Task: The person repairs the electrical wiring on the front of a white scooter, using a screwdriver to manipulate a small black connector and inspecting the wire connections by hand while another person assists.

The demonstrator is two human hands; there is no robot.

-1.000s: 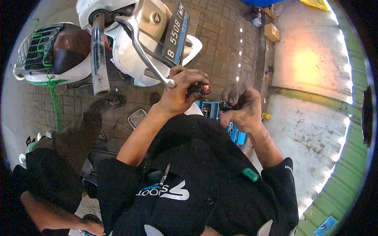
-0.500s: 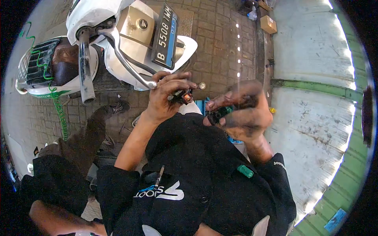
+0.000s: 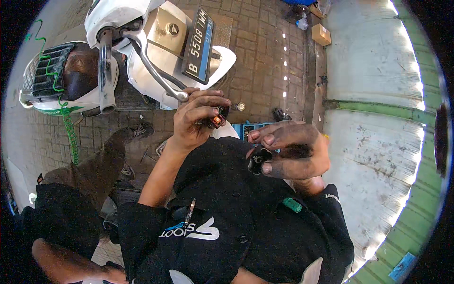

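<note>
In front of my chest, my left hand [image 3: 196, 116] is closed around a small dark part with a red and copper-coloured core [image 3: 217, 120]; its exact kind is unclear. Beside it, to the right, a small glossy black piece [image 3: 258, 160] with a round recess is pinched between the fingers of my right hand [image 3: 295, 149]. The two parts are apart. Just beyond my left hand is the ball end of a chrome lever [image 3: 161, 83], on a white scooter [image 3: 137, 71].
A blue crate [image 3: 247, 127] stands behind my right hand. Farther off are a cardboard box [image 3: 321, 34] and a small round item [image 3: 241, 106] on the paving. Another person's arm [image 3: 71, 262] is at lower left; a pale metal wall [image 3: 369, 142] rises on the right.
My right hand was blurred and has turned, with its black piece now lower and its recess showing. My left hand has shifted slightly, and the reddish core shows more plainly.
</note>
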